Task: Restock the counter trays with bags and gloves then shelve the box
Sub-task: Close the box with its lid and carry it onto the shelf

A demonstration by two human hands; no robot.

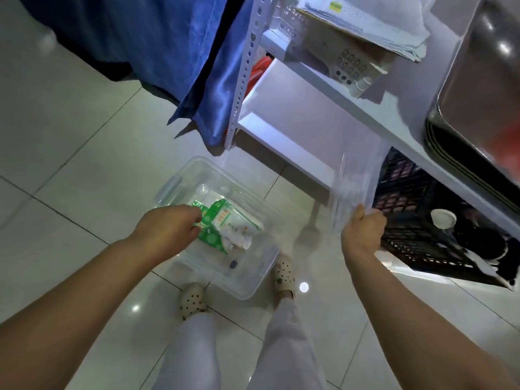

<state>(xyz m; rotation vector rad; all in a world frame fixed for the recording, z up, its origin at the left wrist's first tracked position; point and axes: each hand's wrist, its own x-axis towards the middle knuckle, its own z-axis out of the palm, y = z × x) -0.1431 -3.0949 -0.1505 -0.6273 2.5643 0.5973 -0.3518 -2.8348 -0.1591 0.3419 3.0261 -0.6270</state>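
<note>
Gripping a green-and-white packet [225, 220] by its near-left edge with the left hand [168, 229], fingers curled round that edge, most of the packet reaching past the fingertips to the right. Falls within the outline of the clear box [180, 180], set open on the tiled floor [84, 164] just ahead of two perforated clogs [192, 301]; lifted or lying on the box bottom, cannot tell. Clasps a clear lid [357, 175] at its near edge with the right hand [363, 232], thumb on the facing surface, fingers wrapped behind the rim, lid tilted upward in front of the white shelf [295, 122]. Just beside that hand, under the shelf, a black crate [408, 220].
</note>
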